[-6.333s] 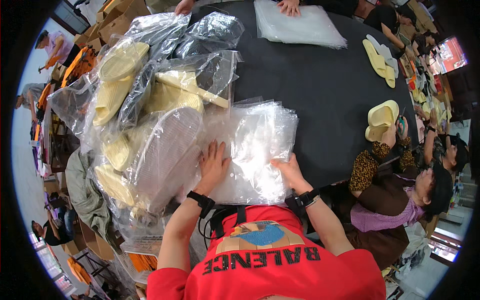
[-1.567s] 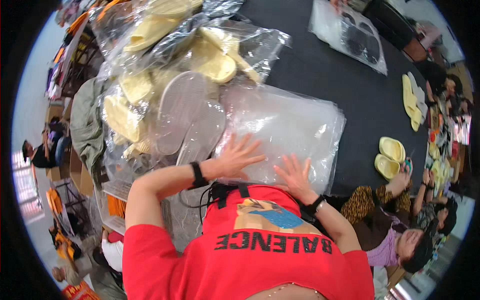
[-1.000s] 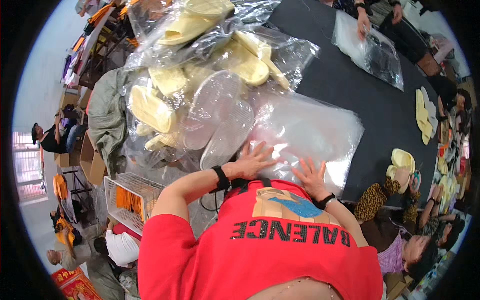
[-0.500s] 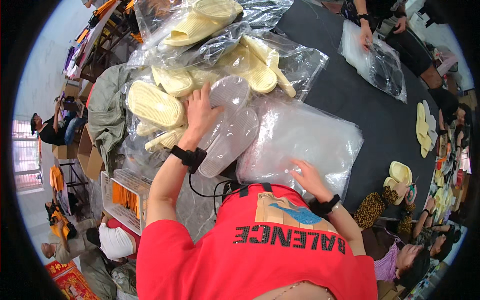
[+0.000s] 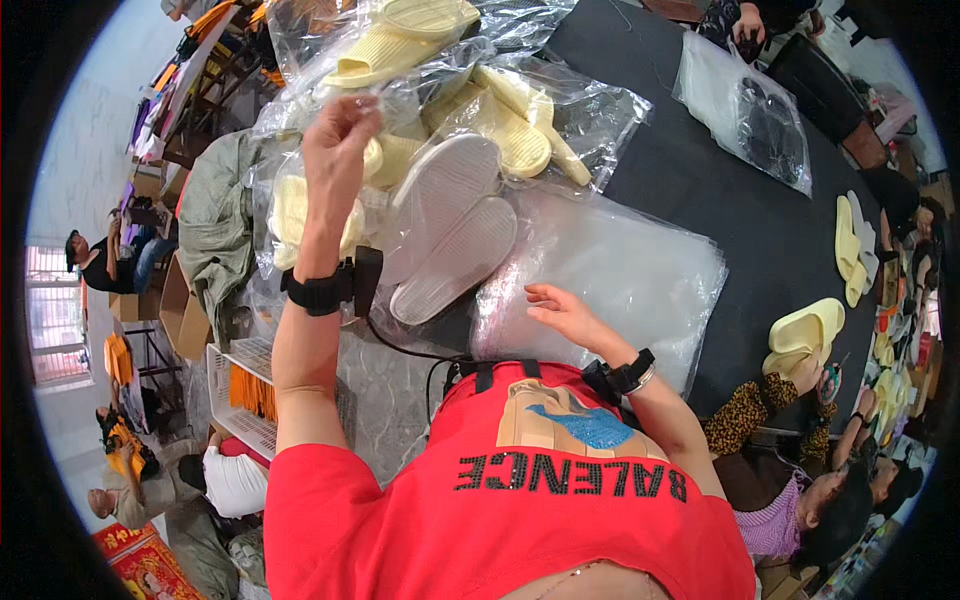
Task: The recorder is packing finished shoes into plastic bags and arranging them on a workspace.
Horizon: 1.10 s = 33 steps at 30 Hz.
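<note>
My left hand [image 5: 340,135] is raised over the pile of bagged slippers. Its fingers are pinched together, with clear plastic film glinting at the tips. Just to its right lies a pair of pale grey slippers [image 5: 460,245] in a clear plastic bag, soles up. Cream-yellow slippers [image 5: 500,130] in clear bags surround them on the far side, and more lie partly hidden under my left forearm. My right hand [image 5: 565,312] hovers over the near left part of a stack of flat clear plastic bags [image 5: 630,260], its fingers stretched out and holding nothing.
A dark table [image 5: 690,180] runs under the stack. Loose clear bags [image 5: 740,95] lie at its far right near another person. Unbagged slippers [image 5: 850,250] sit at the right edge, where a co-worker handles a yellow slipper [image 5: 805,330]. A white basket [image 5: 235,400] stands at the left.
My left hand has left the grey slippers, moving up and left, and its fingers have closed. My right hand has shifted left over the stack. The grey slippers have moved slightly.
</note>
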Each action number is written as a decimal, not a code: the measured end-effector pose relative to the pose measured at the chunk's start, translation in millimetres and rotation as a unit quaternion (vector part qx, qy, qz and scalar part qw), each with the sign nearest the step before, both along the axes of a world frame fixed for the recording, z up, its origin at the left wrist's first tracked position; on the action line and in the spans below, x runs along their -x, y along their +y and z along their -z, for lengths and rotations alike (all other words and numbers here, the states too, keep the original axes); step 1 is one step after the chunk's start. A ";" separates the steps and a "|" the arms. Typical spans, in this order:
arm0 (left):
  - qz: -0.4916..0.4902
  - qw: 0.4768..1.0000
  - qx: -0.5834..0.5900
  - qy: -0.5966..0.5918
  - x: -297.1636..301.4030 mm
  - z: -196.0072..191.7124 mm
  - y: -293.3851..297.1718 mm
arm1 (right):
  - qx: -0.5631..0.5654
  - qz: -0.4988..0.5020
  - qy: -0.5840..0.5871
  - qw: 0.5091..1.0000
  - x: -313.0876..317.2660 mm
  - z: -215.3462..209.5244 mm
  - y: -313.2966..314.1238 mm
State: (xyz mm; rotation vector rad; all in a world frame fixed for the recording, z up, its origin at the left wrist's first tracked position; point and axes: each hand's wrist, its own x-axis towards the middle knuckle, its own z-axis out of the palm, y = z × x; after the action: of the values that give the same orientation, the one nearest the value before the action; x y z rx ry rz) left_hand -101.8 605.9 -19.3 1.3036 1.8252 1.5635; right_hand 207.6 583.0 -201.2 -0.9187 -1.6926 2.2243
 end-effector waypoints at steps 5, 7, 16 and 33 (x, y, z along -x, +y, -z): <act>-0.110 0.846 -0.146 0.500 -27.0 -15.1 3.3 | 0.022 0.024 -0.022 0.999 -1.2 -11.5 4.7; 0.152 0.964 0.052 0.211 -50.9 2.2 -7.7 | 0.025 0.044 -0.011 0.999 -1.2 -9.6 5.1; 0.037 0.911 0.061 0.407 -32.1 78.7 11.4 | 0.097 0.016 0.218 0.971 -0.8 25.0 -2.5; 0.408 0.812 0.032 0.415 -170.9 -26.6 -30.4 | 0.271 0.006 0.159 0.949 12.9 45.5 9.0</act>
State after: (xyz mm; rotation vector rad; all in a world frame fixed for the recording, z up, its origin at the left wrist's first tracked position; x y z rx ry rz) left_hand 69.2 575.5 7.4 2.5258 1.2797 0.4566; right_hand 194.7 592.1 -246.7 -0.6062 -0.9485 2.7050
